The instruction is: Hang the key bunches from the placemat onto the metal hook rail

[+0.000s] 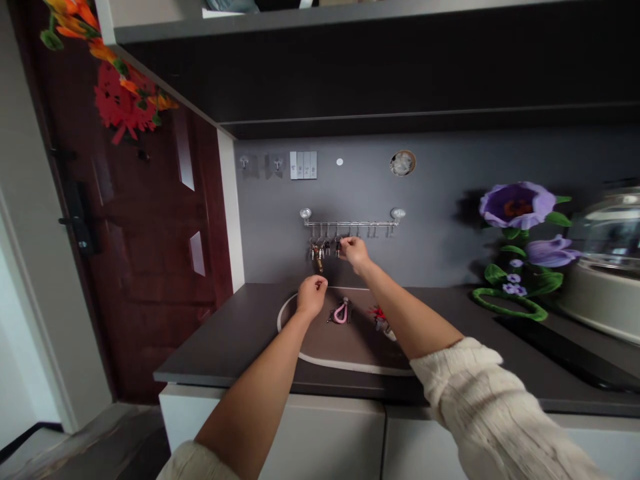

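Beside the wooden door (150, 253), the left hand (311, 297) hangs over an oval mat (360, 350) on the counter (210, 333), its fingers curled narrow; whether they hold anything is hidden. Just above it, a bunch of keys (319, 252) dangles from a metal hook rail (351, 224). A pink key fob (341, 311) lies on the mat, between the hands. The right hand (354, 254) is pinched narrow at the keys nearest it, a close grip that suits small rings, though what it holds can't be told. Further right sit a red trinket (380, 319) — on the mat's edge — and a purple flower ornament (517, 205).
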A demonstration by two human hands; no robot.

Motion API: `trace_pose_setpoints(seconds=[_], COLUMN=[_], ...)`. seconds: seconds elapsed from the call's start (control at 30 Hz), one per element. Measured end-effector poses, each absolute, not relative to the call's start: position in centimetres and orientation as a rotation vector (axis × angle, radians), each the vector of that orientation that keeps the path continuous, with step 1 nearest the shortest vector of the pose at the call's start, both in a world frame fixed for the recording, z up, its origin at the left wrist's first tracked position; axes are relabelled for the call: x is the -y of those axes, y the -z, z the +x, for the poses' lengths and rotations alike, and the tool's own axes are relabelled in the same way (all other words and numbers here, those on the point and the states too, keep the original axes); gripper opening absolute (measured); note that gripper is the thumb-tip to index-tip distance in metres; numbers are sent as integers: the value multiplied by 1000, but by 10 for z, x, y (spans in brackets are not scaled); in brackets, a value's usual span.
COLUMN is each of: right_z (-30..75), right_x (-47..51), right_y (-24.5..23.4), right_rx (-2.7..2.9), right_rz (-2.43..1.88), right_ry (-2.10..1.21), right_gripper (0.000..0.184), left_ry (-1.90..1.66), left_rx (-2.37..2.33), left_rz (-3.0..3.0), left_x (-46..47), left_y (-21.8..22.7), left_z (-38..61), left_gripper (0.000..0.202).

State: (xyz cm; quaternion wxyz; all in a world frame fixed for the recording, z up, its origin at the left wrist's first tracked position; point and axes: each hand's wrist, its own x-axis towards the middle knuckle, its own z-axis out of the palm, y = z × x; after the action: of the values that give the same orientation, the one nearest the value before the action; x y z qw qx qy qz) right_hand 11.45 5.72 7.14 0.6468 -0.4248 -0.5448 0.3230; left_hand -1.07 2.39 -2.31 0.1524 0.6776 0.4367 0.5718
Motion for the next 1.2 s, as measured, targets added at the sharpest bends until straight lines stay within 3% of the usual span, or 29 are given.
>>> trace_pose_setpoints(seconds=[0.33, 1.2], right_z=[103, 123], right_x=[-82, -62], right_y=[-84, -61], right_rx=[1048, 1135], right_rz=[-1067, -1118], right_ry=[-772, -834], right_gripper=[11, 11], left_ry=[-1586, -1522], left_rx=[-1348, -1272], left_rz=[2014, 1953], left_x=[-25, -21], left_y=[22, 21], left_z=[-12, -16], left_gripper=[16, 13])
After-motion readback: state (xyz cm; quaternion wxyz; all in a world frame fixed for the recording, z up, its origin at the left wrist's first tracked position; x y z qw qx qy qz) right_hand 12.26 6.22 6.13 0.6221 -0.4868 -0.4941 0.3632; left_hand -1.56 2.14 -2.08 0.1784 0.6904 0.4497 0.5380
